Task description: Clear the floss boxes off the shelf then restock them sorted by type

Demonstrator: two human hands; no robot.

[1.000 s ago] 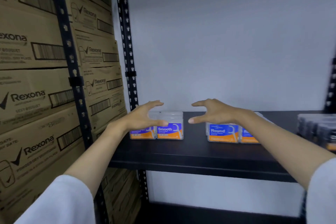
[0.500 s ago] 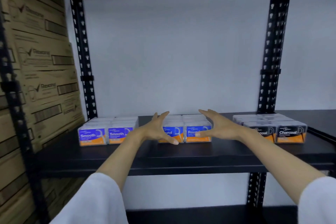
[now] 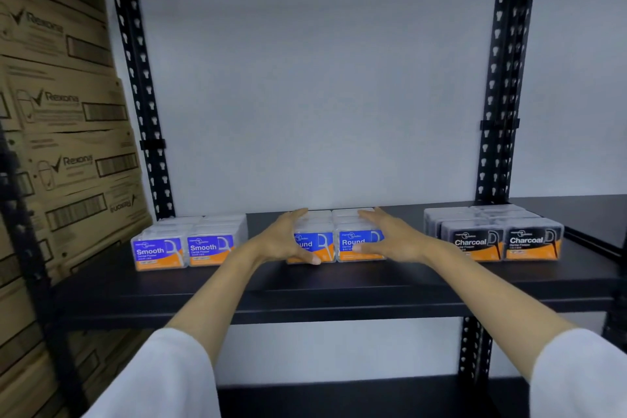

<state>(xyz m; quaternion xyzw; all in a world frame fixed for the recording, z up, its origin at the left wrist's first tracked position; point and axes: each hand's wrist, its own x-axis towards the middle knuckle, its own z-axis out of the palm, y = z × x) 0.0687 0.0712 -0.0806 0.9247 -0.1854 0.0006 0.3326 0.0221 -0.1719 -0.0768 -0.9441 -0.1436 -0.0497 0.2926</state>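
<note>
I'm looking at a black metal shelf (image 3: 339, 285) against a pale wall, with brown cartons (image 3: 68, 153) stacked to its left. The floss boxes stand in three clusters along the board, well apart: Smooth (image 3: 185, 248) at the left, Round (image 3: 339, 241) in the middle, Charcoal (image 3: 498, 237) at the right, so the sort by type looks essentially done to me. My left hand (image 3: 288, 241) and right hand (image 3: 393, 237) flank the Round group, one on each outer side, palms facing in, fingers spread over the tops and thumbs low at the front labels. Both are open, cupped against the boxes, not lifting anything. I judge I'm bracketing them this way to square the block and press its rows tight, so the labels face front in line with the neighbours.
</note>
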